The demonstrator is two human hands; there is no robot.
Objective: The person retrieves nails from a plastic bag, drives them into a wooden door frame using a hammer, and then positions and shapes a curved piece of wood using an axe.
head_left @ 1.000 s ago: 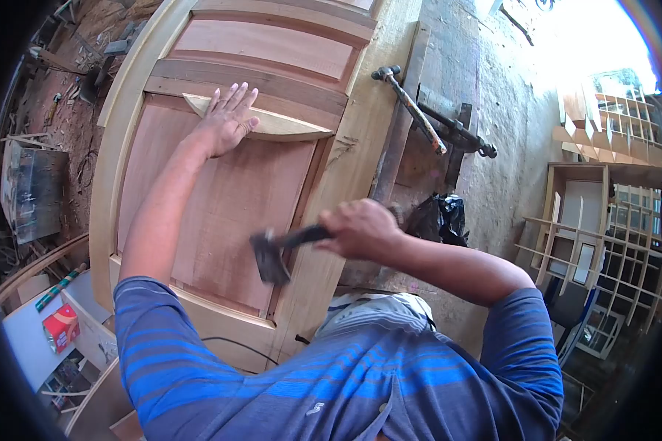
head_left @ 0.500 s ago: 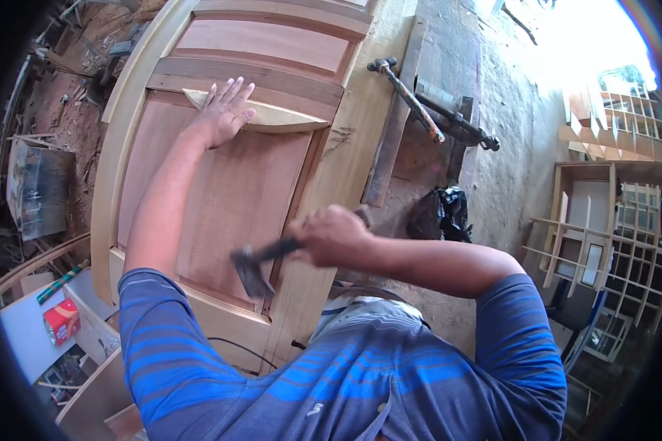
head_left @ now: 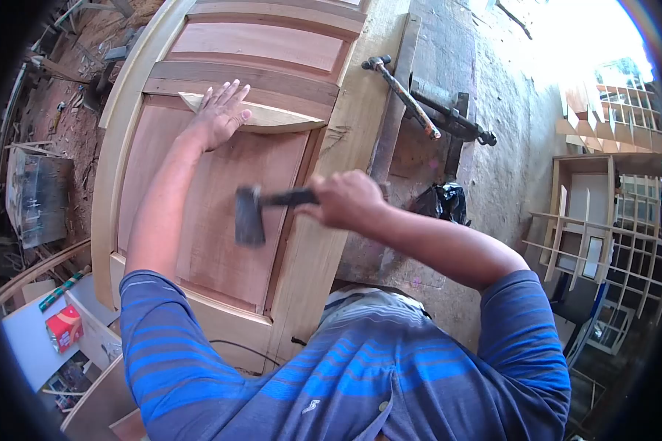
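My left hand (head_left: 219, 117) lies with fingers spread on a pale curved wood piece (head_left: 283, 123), which rests across a rail of the panelled wooden door (head_left: 309, 242). My right hand (head_left: 346, 200) is wrapped round the dark handle of a hatchet (head_left: 250, 217). The hatchet's broad metal head is over the door's large reddish panel (head_left: 221, 191), below the curved piece and apart from it. The butt of the handle is hidden behind my hand.
A hammer (head_left: 404, 99) lies to the right of the door, beside a metal clamp (head_left: 456, 121). Below them is a black plastic bag (head_left: 443, 202). Wooden frames (head_left: 581, 191) stand at the far right. A red packet (head_left: 65, 328) sits at the lower left.
My right hand and the hatchet have risen in view from their lower position half a second ago. My left hand stays on the curved wood piece.
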